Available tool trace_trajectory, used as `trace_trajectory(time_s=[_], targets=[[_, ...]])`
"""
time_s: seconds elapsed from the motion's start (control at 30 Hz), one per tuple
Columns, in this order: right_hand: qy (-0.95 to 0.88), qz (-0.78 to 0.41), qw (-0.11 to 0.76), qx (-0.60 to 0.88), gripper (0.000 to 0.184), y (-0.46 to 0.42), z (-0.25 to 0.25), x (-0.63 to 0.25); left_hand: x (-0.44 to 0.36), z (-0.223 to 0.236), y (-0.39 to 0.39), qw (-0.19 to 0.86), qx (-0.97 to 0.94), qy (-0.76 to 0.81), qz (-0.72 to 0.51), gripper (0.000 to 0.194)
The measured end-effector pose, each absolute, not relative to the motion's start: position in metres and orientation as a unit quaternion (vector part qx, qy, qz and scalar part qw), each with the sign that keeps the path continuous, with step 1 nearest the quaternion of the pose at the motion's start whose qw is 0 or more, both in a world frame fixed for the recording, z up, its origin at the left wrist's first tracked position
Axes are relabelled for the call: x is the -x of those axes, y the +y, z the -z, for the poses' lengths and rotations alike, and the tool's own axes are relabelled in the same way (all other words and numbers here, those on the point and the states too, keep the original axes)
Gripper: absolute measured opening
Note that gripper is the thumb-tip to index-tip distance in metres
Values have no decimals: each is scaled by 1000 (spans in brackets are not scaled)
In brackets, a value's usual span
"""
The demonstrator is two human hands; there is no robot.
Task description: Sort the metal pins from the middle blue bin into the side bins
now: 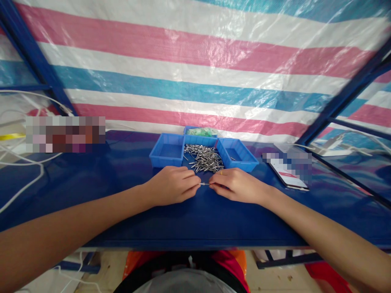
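The one view looks out from the wearer's head, forward and down over the blue tabletop point(195, 228), near enough that the left hand point(175, 185) and right hand point(238, 185) sit just below mid-frame. It spans from the wearer's clothing point(183, 280) to the striped tarpaulin point(195, 49) behind.

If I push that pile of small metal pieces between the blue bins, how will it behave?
The metal pieces look slim and straight, so some would probably roll or slide. Lying loose and crisscrossed, they would likely spread rather than move as one. Their shine hints at slipperiness.
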State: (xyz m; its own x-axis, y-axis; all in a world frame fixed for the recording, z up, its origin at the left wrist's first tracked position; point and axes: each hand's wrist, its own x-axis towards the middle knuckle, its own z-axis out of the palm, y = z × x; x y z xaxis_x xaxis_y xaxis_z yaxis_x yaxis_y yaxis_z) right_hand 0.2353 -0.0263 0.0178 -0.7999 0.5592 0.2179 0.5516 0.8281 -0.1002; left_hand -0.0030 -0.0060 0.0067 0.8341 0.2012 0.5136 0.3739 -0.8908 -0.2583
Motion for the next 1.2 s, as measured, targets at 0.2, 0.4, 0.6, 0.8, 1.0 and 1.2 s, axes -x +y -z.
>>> trace_trajectory(time_s=[0.2, 0.4, 0.6, 0.8, 1.0, 1.2], targets=[[-948, 32, 161, 273, 24, -28, -21, -238, 3, -3, -4, 142, 950, -183, 208, 24], [-952, 80, 191, 225, 26, -33, -25, -234, 2, -3, -4, 156, 962, -141, 175, 23], [-951, 63, 169, 251, 25, -31, -23, -237, 3, -2, -3, 74, 959, -175, 209, 20], [-953, 69, 133, 262, 29, -29, -15, -233, 1, -7, -6, 2, 944, -154, 293, 21], [-960, 31, 128, 249, 30, -30, -10, -227, -3, -4, -9, 2, 957, -98, 274, 24], [-962, 17, 132, 239, 29, -30, -10, -226, -5, -2, -9, 20, 963, -88, 256, 20]])
